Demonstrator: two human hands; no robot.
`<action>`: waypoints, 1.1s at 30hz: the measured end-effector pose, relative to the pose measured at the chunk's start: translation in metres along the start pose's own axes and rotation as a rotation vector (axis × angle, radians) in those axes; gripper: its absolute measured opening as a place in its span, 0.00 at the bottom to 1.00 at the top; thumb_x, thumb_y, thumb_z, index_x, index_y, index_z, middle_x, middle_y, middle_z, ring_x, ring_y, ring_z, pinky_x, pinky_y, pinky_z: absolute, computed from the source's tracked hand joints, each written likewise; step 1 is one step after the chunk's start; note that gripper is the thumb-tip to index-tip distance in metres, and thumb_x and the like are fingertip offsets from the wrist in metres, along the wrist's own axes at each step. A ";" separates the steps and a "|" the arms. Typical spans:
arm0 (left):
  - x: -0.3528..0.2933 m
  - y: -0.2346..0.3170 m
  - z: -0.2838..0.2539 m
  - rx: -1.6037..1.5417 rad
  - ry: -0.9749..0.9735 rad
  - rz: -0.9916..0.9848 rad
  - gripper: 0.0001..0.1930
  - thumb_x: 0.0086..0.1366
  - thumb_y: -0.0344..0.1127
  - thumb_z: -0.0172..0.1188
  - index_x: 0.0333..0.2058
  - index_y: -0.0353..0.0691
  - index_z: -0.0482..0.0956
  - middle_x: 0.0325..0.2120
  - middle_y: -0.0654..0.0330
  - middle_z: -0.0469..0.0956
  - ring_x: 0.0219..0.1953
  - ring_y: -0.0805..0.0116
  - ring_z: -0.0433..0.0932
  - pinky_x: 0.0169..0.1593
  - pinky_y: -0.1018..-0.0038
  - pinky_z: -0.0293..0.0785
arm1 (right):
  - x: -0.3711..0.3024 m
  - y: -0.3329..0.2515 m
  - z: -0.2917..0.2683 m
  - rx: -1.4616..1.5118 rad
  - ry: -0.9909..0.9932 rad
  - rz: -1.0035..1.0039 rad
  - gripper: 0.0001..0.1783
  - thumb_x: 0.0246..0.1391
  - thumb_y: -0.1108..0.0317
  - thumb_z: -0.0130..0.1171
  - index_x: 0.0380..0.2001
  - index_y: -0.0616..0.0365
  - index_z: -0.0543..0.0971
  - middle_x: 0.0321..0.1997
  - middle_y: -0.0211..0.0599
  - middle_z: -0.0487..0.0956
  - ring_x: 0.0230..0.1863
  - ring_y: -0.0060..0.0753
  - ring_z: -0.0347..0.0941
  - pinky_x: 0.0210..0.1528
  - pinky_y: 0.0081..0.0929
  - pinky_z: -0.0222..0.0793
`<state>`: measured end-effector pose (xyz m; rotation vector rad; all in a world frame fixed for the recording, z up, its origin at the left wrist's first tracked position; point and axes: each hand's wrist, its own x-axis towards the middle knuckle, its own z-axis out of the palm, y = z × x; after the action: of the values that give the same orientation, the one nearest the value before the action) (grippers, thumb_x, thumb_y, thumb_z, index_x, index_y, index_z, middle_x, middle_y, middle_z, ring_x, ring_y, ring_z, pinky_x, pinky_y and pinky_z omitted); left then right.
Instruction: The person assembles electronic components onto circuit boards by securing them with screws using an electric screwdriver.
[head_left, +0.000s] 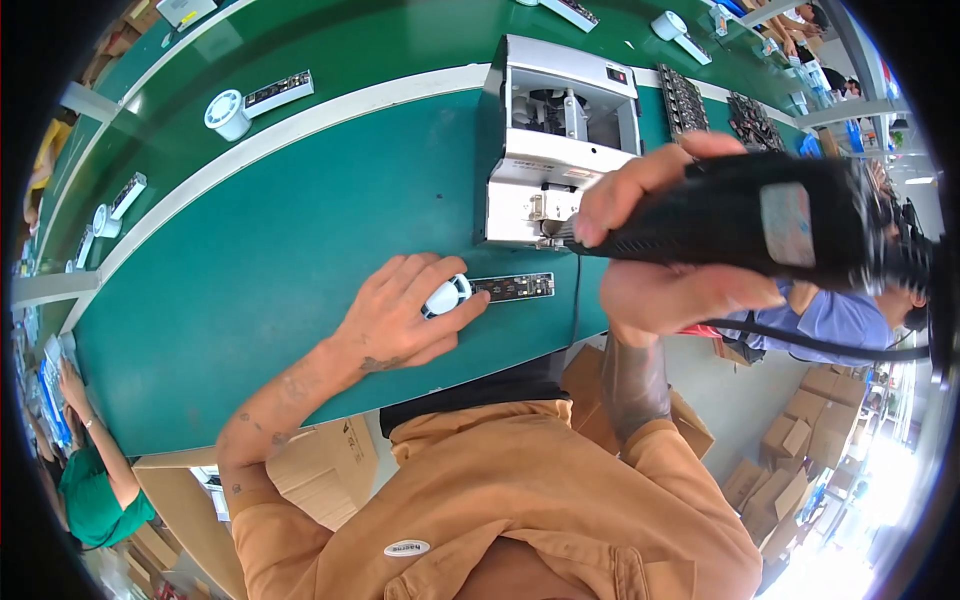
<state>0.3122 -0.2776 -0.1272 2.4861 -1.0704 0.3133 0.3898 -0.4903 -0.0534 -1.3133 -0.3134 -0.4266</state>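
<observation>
Nearest the head camera, a black electric screwdriver is being gripped by the right hand, fingers wrapped fully around it. Lower, a white round part with circuit strip is being pressed onto the green belt by the left hand, fingers half curled, before a grey screw feeder.

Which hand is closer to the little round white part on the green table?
Left. The left hand rests right on the small round white part, fingers over it. The right hand is up and to the right, apart from it, gripping a black electric screwdriver.

Head view, probably steeply downward, close.
</observation>
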 end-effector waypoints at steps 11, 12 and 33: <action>0.005 -0.002 0.007 0.032 -0.004 0.007 0.32 0.37 0.35 0.70 0.48 0.52 0.79 0.47 0.55 0.71 0.44 0.57 0.75 0.42 0.65 0.73 | -0.033 0.009 -0.045 0.384 -0.035 0.042 0.56 0.48 0.15 0.35 0.62 0.54 0.58 0.22 0.37 0.68 0.15 0.30 0.64 0.17 0.30 0.64; 0.006 -0.003 0.007 0.035 -0.004 0.007 0.32 0.37 0.35 0.70 0.48 0.52 0.79 0.47 0.55 0.71 0.44 0.57 0.75 0.42 0.65 0.73 | -0.034 0.011 -0.046 0.371 -0.042 0.049 0.56 0.49 0.15 0.35 0.63 0.54 0.58 0.22 0.37 0.68 0.15 0.30 0.64 0.17 0.29 0.64; 0.015 -0.015 0.017 0.030 -0.014 -0.021 0.32 0.35 0.35 0.71 0.47 0.53 0.80 0.46 0.55 0.71 0.44 0.57 0.75 0.41 0.66 0.74 | -0.035 0.050 -0.058 0.472 -0.071 -0.006 0.52 0.50 0.17 0.36 0.60 0.53 0.59 0.22 0.37 0.68 0.16 0.31 0.66 0.17 0.29 0.66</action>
<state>0.3343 -0.2852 -0.1414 2.5280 -1.0514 0.3076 0.3818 -0.5323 -0.1256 -0.8668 -0.4473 -0.2881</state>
